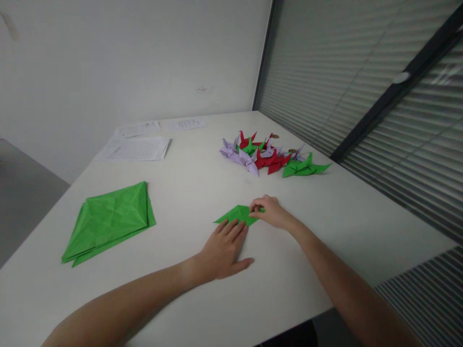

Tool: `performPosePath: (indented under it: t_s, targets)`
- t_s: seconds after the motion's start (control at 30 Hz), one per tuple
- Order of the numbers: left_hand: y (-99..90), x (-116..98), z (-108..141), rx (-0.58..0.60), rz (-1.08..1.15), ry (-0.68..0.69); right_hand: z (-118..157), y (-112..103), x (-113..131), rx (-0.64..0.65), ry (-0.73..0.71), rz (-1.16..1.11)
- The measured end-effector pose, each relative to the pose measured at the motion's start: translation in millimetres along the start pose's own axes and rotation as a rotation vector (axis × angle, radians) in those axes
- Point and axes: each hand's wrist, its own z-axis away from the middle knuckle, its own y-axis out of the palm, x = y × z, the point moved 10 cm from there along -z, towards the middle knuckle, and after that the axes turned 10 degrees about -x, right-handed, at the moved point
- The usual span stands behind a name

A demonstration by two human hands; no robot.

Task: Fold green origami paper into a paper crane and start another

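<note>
A folded green paper piece (238, 211) lies on the white table (188, 193), pointed at its left end. My left hand (226, 248) rests flat with its fingers spread, the fingertips on the near edge of the paper and the thumb out to the right on the tabletop. At the paper's right end, my right hand (269, 211) pinches its tip between thumb and fingers. Part of that tip is hidden by the fingers.
Larger folded green sheets (115, 214) lie at the left. Behind my hands sits a cluster of folded paper figures in red (277, 161), lilac (231, 150) and green (304, 167). Printed papers (139, 148) are at the back left. A window with blinds (343, 72) borders the right side.
</note>
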Motion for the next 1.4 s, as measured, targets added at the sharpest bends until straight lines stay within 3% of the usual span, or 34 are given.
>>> performPosePath:
  t_s: [0.23,0.53,0.77,1.4]
  targets:
    - [-13.4,2.9,-9.7,-0.023,0.047,0.069,0.4,1.8,0.5,0.026,-0.008,-0.128]
    - [5.2,13.1,-7.0,0.078,0.052,0.079,-0.9,0.5,-4.5,0.028,0.022,-0.107]
    - [3.7,13.1,-7.5,0.065,0.05,0.066,-0.8,-2.3,-8.6,0.051,0.025,-0.135]
    - [0.3,16.6,-6.6,0.024,0.016,0.017,-2.0,-8.5,-47.3,0.084,0.067,-0.188]
